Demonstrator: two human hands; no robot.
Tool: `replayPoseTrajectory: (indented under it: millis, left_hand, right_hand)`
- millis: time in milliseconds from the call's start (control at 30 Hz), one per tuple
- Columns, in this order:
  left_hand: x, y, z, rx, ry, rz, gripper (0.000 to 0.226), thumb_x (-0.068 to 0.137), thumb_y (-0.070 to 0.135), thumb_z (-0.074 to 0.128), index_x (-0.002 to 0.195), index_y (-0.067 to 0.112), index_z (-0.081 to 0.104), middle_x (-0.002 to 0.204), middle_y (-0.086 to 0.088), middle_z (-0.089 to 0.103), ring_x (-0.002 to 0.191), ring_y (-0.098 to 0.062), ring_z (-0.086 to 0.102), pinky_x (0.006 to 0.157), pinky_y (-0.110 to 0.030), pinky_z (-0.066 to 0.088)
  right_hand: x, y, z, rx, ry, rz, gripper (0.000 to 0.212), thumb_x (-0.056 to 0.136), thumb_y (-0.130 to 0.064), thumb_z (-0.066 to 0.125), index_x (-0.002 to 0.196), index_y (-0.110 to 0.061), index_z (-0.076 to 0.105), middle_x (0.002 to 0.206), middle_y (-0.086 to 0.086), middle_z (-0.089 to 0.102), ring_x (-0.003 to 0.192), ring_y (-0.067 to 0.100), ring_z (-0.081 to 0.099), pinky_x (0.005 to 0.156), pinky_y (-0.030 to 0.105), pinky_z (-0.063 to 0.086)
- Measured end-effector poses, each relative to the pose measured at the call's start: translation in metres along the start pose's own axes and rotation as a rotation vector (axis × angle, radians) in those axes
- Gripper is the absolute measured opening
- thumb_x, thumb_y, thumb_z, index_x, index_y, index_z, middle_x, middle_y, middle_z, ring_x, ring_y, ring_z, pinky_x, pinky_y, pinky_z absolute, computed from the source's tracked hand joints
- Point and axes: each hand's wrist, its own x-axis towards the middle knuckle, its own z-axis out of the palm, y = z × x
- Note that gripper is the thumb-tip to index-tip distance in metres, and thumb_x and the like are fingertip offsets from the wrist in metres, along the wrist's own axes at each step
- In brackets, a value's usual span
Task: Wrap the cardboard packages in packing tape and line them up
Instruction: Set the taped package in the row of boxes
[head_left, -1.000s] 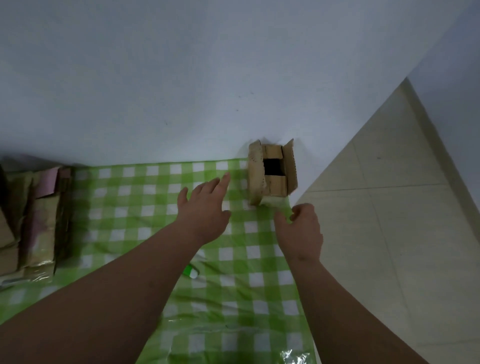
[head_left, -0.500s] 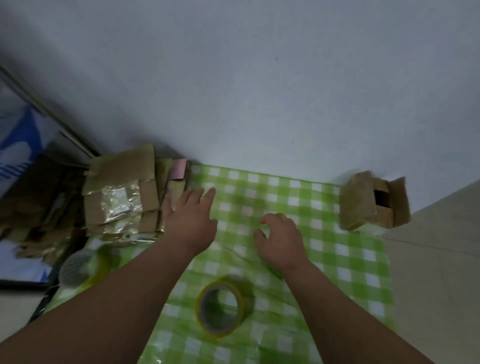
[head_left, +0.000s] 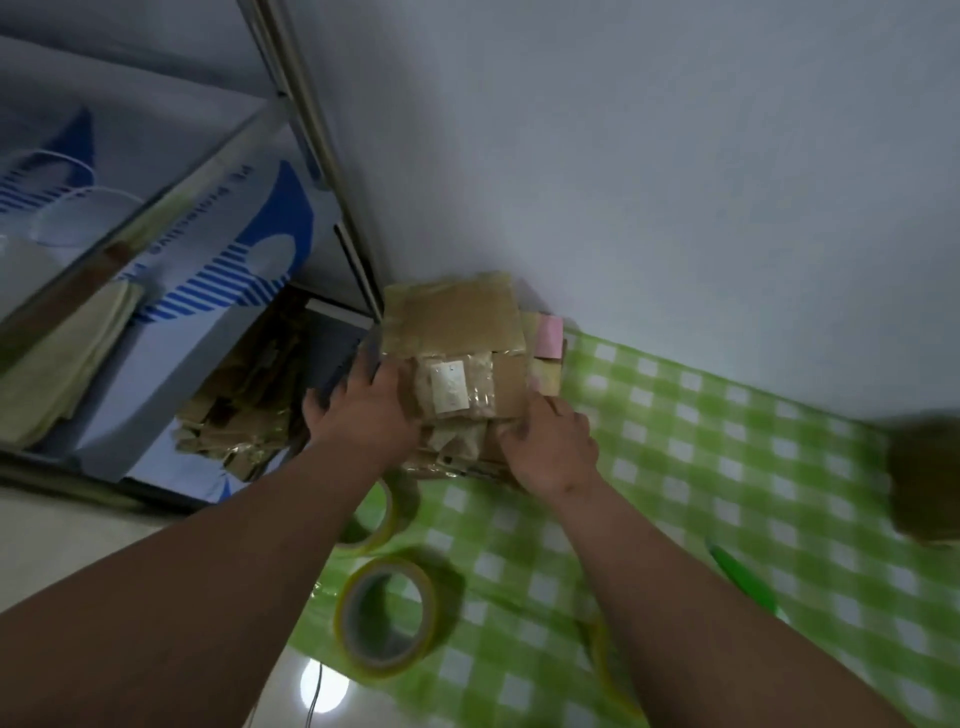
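A stack of flat cardboard packages (head_left: 457, 322), some glossy with tape, lies at the far left end of the green checked cloth (head_left: 727, 467) against the wall. My left hand (head_left: 366, 410) grips the stack's left side. My right hand (head_left: 553, 447) holds its right front corner, fingers curled on the cardboard. Two rolls of yellowish packing tape lie near me: one roll (head_left: 387, 616) flat between my forearms, another roll (head_left: 376, 512) partly under my left forearm. A blurred brown box (head_left: 922, 478) stands at the right edge.
A green-handled tool (head_left: 743, 577) lies on the cloth right of my right arm. Loose cardboard scraps (head_left: 249, 395) are piled on the floor left of the cloth. A blue and white box (head_left: 223, 291) and a metal shelf frame (head_left: 311, 130) stand at left.
The view swung left from the open box at the right end. Both hands moved forward and left from the bare cloth onto the cardboard stack and took hold of it.
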Motion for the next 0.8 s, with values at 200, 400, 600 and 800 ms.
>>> replayPoseTrajectory:
  millis: [200,400,600,800]
  left_hand:
    - [0.018,-0.003,-0.003,-0.576,-0.034,-0.047,0.041,0.082,0.031,0.065,0.122,0.028,0.055,0.119,-0.006,0.063,0.107,-0.03,0.061,0.096,-0.045,0.049]
    - [0.03,0.001,-0.024,-0.904,0.129,-0.211,0.02,0.091,0.027,0.058,0.105,0.014,0.065,0.101,-0.011,0.067,0.093,-0.031,0.064,0.086,-0.039,0.054]
    - [0.018,0.017,-0.056,-1.241,0.067,-0.177,0.009,0.091,0.044,0.055,0.083,0.041,0.056,0.107,-0.005,0.063,0.1,-0.031,0.063,0.09,-0.055,0.053]
    - [-0.012,0.06,-0.075,-1.419,0.064,-0.084,0.011,0.099,0.03,0.054,0.091,0.025,0.059,0.099,-0.008,0.065,0.076,-0.02,0.068,0.059,-0.035,0.059]
  right_hand:
    - [0.009,-0.02,0.002,0.328,0.099,0.185,0.044,0.088,-0.031,0.057,0.131,-0.021,0.05,0.131,0.003,0.054,0.122,0.032,0.044,0.102,0.046,0.04]
    - [0.01,-0.03,-0.016,0.769,0.22,0.15,0.019,0.085,-0.013,0.065,0.092,-0.026,0.054,0.099,-0.003,0.065,0.09,0.02,0.062,0.087,0.038,0.051]
    - [-0.004,-0.02,-0.043,1.082,0.223,0.029,0.027,0.076,-0.005,0.067,0.093,-0.026,0.059,0.079,-0.017,0.068,0.073,-0.004,0.062,0.065,0.011,0.045]
    - [-0.032,0.02,-0.082,1.01,0.14,-0.034,0.048,0.07,-0.004,0.068,0.105,-0.037,0.059,0.109,-0.008,0.061,0.082,-0.008,0.058,0.068,0.011,0.045]
